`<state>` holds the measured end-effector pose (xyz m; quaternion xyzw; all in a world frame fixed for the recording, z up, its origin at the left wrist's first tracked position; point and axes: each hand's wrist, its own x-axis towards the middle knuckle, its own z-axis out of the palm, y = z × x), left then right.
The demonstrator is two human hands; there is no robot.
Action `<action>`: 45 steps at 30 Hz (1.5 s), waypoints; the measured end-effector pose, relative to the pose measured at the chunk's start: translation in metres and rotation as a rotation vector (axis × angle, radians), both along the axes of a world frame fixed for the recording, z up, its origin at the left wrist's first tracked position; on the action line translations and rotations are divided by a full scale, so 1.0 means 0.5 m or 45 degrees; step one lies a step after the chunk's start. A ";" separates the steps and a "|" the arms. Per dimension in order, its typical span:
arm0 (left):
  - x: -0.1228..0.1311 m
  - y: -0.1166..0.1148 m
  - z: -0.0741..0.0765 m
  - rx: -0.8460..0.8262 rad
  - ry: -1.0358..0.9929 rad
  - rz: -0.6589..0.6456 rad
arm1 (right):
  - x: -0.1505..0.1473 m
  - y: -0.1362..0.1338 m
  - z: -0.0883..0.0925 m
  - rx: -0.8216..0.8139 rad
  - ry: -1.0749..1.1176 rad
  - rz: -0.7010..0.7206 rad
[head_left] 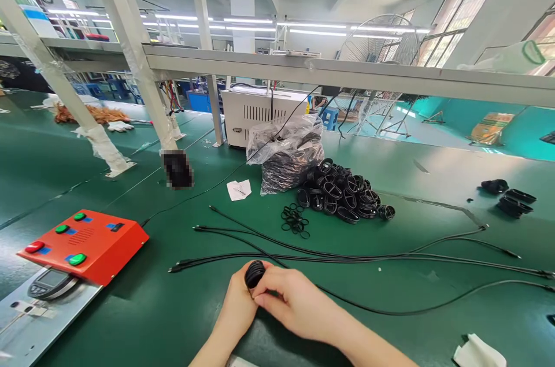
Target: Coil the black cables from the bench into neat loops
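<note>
Head camera shows the left hand (237, 293) and right hand (299, 303) both gripping a small coil of shiny black cable (255, 273) over the green tabletop (147, 309), near its front edge, where keeping the loops snug and even should stop any slipping loose.

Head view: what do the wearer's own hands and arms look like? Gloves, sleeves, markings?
Left hand and right hand are ungloved. Both forearms are bare as far as the frame shows: no sleeves, watch, cables or markings visible.
</note>
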<state>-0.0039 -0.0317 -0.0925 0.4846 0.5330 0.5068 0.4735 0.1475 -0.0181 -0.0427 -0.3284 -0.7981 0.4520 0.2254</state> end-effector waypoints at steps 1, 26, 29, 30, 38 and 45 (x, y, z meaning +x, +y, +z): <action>0.001 0.002 0.005 0.003 -0.029 -0.020 | 0.008 0.011 0.005 -0.072 0.003 -0.019; -0.013 -0.016 0.035 -0.255 -0.419 -0.604 | 0.027 0.064 -0.017 -0.222 0.101 -0.400; -0.012 -0.009 0.026 -0.267 -0.447 -0.560 | 0.030 0.071 -0.021 -0.161 0.095 -0.405; -0.012 -0.007 0.022 -0.272 -0.460 -0.541 | 0.031 0.072 -0.021 -0.141 0.093 -0.405; -0.005 -0.008 0.011 -0.305 -0.548 -0.440 | 0.035 0.071 -0.020 0.490 -0.215 -0.268; -0.005 0.000 0.016 -0.246 -0.498 -0.353 | 0.042 0.060 -0.007 -0.109 0.174 -0.349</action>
